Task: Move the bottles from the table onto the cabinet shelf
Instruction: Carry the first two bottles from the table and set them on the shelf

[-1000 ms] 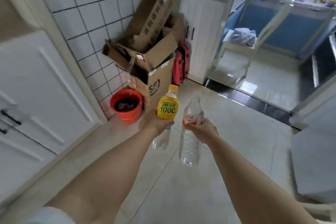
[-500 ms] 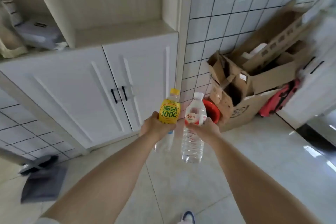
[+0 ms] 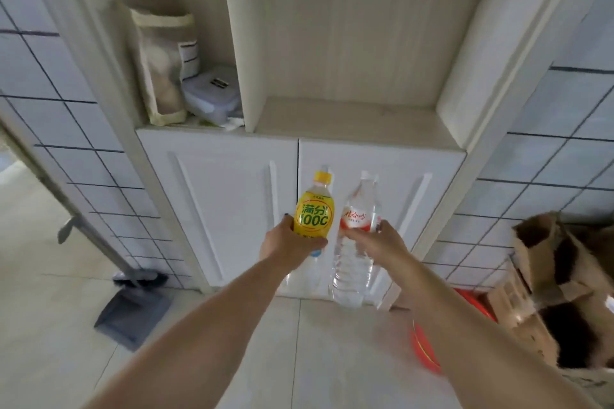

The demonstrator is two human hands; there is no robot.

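Note:
My left hand [image 3: 289,241] grips a bottle with a yellow label and yellow cap [image 3: 313,209], held upright. My right hand [image 3: 373,242] grips a clear water bottle with a red-and-white label [image 3: 357,232], also upright, just to the right of the yellow one. Both bottles are held out in front of the white cabinet doors [image 3: 239,206]. Above them is the cabinet shelf [image 3: 352,121], a bare open niche of pale wood.
The narrower left niche holds a cloth bag [image 3: 161,66] and a plastic lidded box [image 3: 211,96]. A dustpan [image 3: 131,317] with a broom handle lies on the floor at left. Cardboard boxes [image 3: 561,285] and a red bucket [image 3: 427,347] stand at right.
The view has swung left from the cardboard boxes to face the cabinet squarely. The open shelf has come into view. Both hands still hold their bottles side by side.

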